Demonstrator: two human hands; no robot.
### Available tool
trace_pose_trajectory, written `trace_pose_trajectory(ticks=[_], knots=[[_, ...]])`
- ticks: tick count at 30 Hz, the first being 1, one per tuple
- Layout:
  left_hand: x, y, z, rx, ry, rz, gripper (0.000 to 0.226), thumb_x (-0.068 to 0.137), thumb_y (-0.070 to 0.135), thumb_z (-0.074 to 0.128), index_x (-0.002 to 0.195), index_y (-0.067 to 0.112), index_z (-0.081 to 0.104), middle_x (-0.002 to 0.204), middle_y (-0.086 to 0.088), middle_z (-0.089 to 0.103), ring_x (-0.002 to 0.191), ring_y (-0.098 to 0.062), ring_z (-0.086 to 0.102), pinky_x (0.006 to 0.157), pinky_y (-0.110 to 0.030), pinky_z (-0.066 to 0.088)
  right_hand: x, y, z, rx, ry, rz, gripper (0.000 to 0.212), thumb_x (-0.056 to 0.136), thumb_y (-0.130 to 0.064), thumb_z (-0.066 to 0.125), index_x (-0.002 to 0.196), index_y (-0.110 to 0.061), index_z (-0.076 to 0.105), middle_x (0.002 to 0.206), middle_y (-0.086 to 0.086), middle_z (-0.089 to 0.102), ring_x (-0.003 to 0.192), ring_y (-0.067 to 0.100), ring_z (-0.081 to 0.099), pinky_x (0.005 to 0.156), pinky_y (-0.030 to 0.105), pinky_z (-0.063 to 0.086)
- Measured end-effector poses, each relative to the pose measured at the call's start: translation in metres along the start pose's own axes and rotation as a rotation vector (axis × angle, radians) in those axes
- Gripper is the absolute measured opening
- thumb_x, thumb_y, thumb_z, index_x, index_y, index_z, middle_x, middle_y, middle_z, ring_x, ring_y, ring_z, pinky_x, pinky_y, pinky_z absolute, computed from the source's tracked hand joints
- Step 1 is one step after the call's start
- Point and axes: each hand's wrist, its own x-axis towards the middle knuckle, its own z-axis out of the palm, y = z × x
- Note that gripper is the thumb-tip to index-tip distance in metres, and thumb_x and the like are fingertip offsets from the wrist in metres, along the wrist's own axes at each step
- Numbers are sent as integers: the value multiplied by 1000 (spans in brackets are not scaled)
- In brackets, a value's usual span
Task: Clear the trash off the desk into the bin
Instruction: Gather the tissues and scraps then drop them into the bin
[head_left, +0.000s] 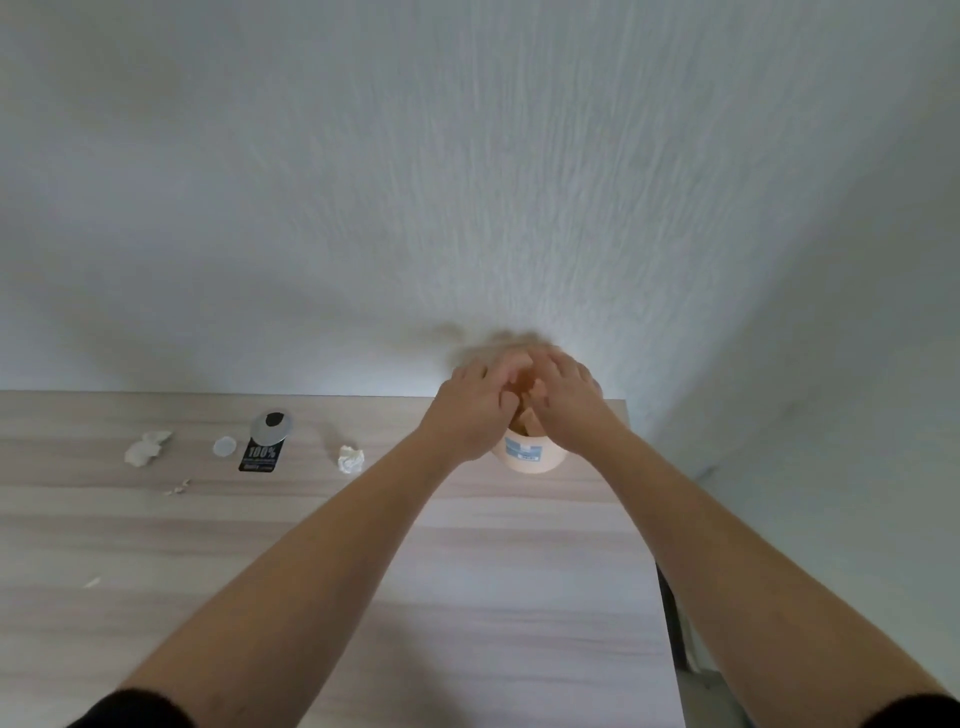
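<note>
Peach plastic bin (530, 457) at the far right corner of the pale wood desk (467, 597), close to the wall, with both hands bunched over its mouth. Left hand (470, 410) and right hand (569, 410) touching above the rim, fingers curled inward and blurred; impossible to tell whether anything is pinched between them or already dropped. Best done by keeping the fingertips well inside the rim before letting go, so light scraps fall straight down and not over the back edge. Worth steadying the bin with one hand, since such a small pot probably tips easily. Left to clear, all lying well apart from the bin on the left half of the desk: crumpled paper ball (350, 459), black tag (261, 451), white disc (225, 446), crushed tissue (147, 447), small crumbs (178, 487). Crumbs likely need sweeping together first.
</note>
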Motion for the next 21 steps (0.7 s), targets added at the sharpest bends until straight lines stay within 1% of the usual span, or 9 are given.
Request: trace_pose_trajectory(ticks=[1, 3, 6, 9, 12, 14, 16, 18, 21], knots=[[5, -1, 1, 55, -6, 25, 33, 89, 22, 33, 122, 27, 39, 105, -7, 49, 98, -27, 43, 83, -37, 36, -3, 3, -2, -8, 17, -17, 58, 87, -16, 40, 143, -24, 24, 151, 7, 26, 137, 30, 22, 111, 48, 22], [15, -1, 4, 164, 17, 60, 38, 90, 19, 36, 127, 19, 42, 113, -13, 50, 102, -30, 43, 85, -38, 36, -11, 11, -7, -52, 66, -59, 58, 85, -15, 40, 142, -21, 29, 148, 6, 32, 134, 28, 27, 111, 45, 23], [26, 4, 10, 222, -11, 90, 48, 86, 10, 38, 133, 19, 37, 127, -13, 49, 112, -31, 42, 94, -40, 35, -25, 21, -13, -107, 121, -100, 59, 83, -13, 43, 141, -19, 31, 145, 5, 37, 134, 26, 27, 110, 41, 22], [31, 11, 19, 245, -60, 157, 54, 87, 10, 39, 139, 19, 31, 139, -12, 44, 124, -31, 38, 103, -44, 33, -40, 30, -18, -165, 166, -101, 65, 81, -9, 46, 143, -21, 29, 146, 3, 37, 137, 24, 25, 112, 40, 20], [35, 15, 28, 258, -86, 202, 54, 90, 12, 43, 142, 19, 30, 141, -13, 44, 128, -31, 37, 105, -44, 32, -56, 37, -23, -254, 200, -120, 63, 85, -9, 45, 144, -20, 28, 148, 4, 37, 140, 26, 23, 114, 40, 16], [36, 18, 34, 285, -99, 213, 57, 90, 13, 48, 143, 20, 29, 141, -13, 42, 131, -32, 34, 107, -44, 28, -67, 41, -27, -310, 203, -125, 61, 87, -11, 43, 145, -19, 27, 149, 6, 35, 140, 26, 22, 116, 42, 16], [34, 20, 38, 328, -108, 204, 61, 89, 17, 51, 144, 23, 24, 146, -9, 37, 135, -32, 27, 110, -46, 25, -78, 43, -30, -360, 180, -120, 58, 90, -14, 41, 146, -20, 24, 151, 7, 32, 140, 27, 21, 116, 45, 16], [30, 20, 39, 346, -106, 188, 60, 91, 20, 49, 145, 27, 22, 149, -5, 32, 138, -31, 21, 112, -50, 24, -88, 44, -32, -380, 166, -115, 56, 92, -18, 39, 146, -20, 23, 151, 7, 31, 140, 27, 21, 116, 45, 16], [22, 24, 36, 343, -95, 195, 54, 92, 24, 49, 142, 30, 28, 148, -4, 32, 138, -30, 22, 111, -51, 26, -104, 44, -36, -364, 178, -135, 53, 93, -20, 40, 144, -19, 27, 148, 9, 35, 138, 27, 26, 116, 44, 18]])
